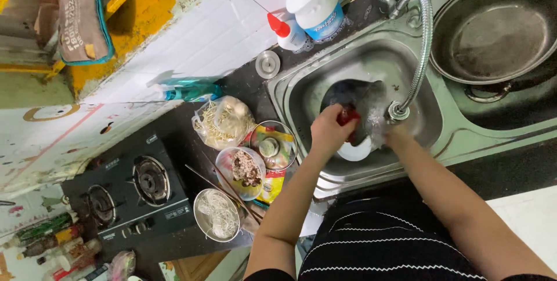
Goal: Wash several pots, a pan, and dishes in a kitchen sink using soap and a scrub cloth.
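Still mid-wash, frame centre: left hand (328,133) fingers clamped round red thing (348,116) over white plate (355,151) in sink (301,92), right hand (396,136) fingers hidden, can't tell

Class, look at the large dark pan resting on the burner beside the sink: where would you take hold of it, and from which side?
Its handle is not in view, so grip the rim of the pan. Probably best is the near edge on the sink side, which lies bare. It sits slightly tilted on the burner, so two hands on opposite edges would seem safer.
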